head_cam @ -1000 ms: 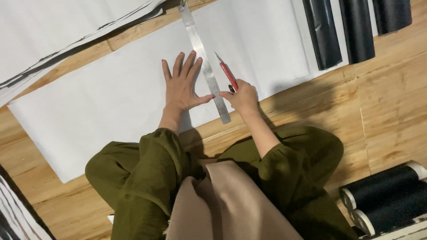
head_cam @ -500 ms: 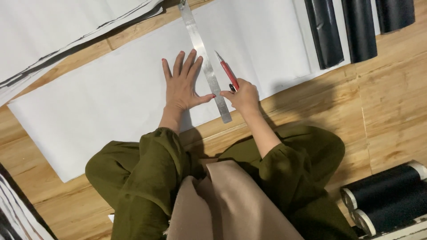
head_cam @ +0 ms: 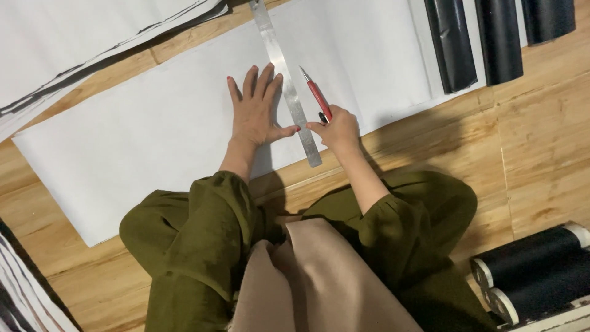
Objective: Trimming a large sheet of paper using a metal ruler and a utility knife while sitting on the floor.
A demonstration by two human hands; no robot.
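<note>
The left hand [head_cam: 257, 110] lies flat on a large white sheet [head_cam: 153, 135], its fingers spread apart and pressing down; the thumb reaches to the right and touches the edge of a long metal ruler [head_cam: 286, 86]. The ruler lies across the sheet at a slant, from the far edge of the picture down to the near edge of the sheet, where its end passes a little onto the wooden floor [head_cam: 541, 141]. The right hand [head_cam: 337, 128] is just beside the ruler on its right side; its fingers are closed around a red craft knife [head_cam: 317, 97], whose tip points away from the person and rests close along the ruler; whether the blade really touches the paper, I cannot tell from this view. The two hands are near each other, with only the ruler between them.

Dark rolls [head_cam: 498, 37] lie on the far right part of the sheet; two more black rolls [head_cam: 541, 270] lie on the floor at the right, well apart from the hands. Other white sheets [head_cam: 80, 43] are stacked at the upper left.
</note>
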